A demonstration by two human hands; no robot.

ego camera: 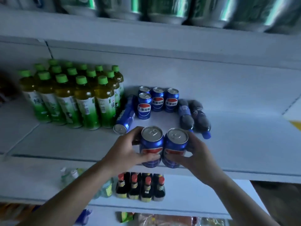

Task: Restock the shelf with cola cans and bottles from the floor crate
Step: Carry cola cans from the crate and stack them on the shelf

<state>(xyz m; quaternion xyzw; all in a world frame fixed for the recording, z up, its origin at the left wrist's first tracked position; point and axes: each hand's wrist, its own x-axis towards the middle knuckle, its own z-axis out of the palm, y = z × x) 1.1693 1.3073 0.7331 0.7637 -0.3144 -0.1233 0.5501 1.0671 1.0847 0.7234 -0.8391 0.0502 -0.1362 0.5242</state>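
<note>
Now clamping the left hand (127, 150) round the left can (151, 141) and the right hand (197, 154) round the right can (176, 142), holding both upright and touching at the front edge of the shelf (228, 144). Facing, further back from that edge, four standing cans (157, 100), one toppled can (125, 116) and two lying cola bottles (193, 115).

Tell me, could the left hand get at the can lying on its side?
Probably not yet: the left hand is busy gripping an upright cola can. The toppled can lies close by, nothing between them, so once freed it likely could.
</note>
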